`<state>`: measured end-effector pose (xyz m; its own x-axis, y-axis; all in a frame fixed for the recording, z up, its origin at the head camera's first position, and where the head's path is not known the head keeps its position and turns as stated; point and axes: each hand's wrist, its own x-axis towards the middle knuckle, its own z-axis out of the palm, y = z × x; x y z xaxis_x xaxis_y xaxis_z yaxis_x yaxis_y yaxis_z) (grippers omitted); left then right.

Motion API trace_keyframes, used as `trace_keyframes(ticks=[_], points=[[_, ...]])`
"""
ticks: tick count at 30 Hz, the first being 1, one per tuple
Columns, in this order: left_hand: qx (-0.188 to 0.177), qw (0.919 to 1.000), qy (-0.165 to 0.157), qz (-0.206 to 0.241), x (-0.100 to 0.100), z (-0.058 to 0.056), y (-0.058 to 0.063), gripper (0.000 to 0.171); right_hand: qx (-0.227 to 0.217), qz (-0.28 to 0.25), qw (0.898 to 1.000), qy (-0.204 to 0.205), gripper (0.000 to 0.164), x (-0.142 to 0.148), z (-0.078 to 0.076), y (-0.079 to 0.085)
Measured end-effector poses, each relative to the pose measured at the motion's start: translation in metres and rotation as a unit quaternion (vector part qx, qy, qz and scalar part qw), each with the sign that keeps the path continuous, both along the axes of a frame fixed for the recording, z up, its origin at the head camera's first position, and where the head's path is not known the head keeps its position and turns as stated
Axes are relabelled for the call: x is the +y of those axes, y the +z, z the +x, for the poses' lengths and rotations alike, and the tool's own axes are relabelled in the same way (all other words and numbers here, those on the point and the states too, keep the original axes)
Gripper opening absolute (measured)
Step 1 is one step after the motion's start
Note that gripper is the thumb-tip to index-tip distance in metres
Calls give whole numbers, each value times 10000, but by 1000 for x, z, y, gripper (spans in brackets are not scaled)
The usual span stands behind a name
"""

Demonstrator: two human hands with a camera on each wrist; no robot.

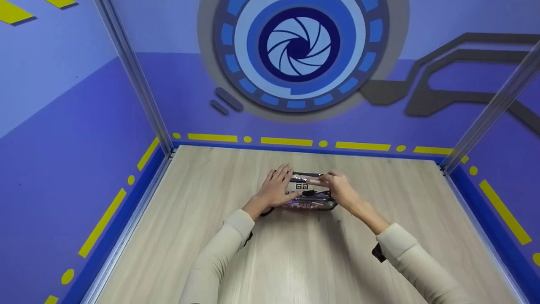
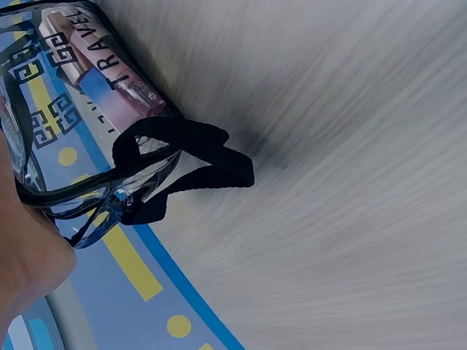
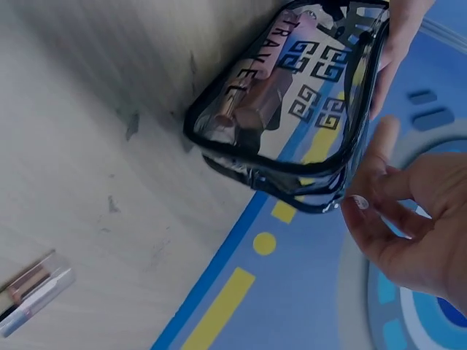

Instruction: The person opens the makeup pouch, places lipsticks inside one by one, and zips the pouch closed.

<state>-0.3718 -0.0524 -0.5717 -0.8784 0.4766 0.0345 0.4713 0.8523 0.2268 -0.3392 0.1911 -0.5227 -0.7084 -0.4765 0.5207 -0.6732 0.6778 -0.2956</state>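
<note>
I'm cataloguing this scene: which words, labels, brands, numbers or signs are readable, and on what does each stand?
"TRAVEL": black letters on the clear pouch.
No letters to quote: black emblem of four squared, G-like shapes, also on the pouch.
Too small and blurred: print on the pink tube inside.
No brand name or number is readable.

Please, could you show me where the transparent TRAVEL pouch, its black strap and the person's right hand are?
Transparent TRAVEL pouch [image 3: 290, 98]: right wrist view, on the clear printed panel.
Black strap [image 2: 197, 140]: left wrist view, on the loop's band.
Right hand [image 1: 341, 188]: head view, on the back of the hand.
</note>
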Motion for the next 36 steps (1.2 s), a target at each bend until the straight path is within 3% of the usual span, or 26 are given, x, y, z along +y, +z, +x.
trace_keyframes(ticks=[5,10,12,20,28,33,36], points=[[-25,10000,-9,18,0,-1,0,93,-563,425,9974,-113,27,-14,-2,-2],[55,10000,-41,65,1,2,1,91,-778,1239,9881,-467,10,-24,-3,-2],[120,9999,-63,43,0,3,2,89,-753,1408,9859,-504,12,-27,-5,-3],[161,9999,-36,41,0,3,5,90,-1031,1103,9875,-450,12,-22,-8,1],[57,10000,-4,81,-2,2,6,93,-927,734,9910,-624,15,21,-7,20],[86,9999,14,83,-1,1,3,93,-1176,628,9901,-447,9,64,-3,14],[64,9999,-23,86,1,3,4,92,-1634,1038,9790,-640,11,94,7,6]])
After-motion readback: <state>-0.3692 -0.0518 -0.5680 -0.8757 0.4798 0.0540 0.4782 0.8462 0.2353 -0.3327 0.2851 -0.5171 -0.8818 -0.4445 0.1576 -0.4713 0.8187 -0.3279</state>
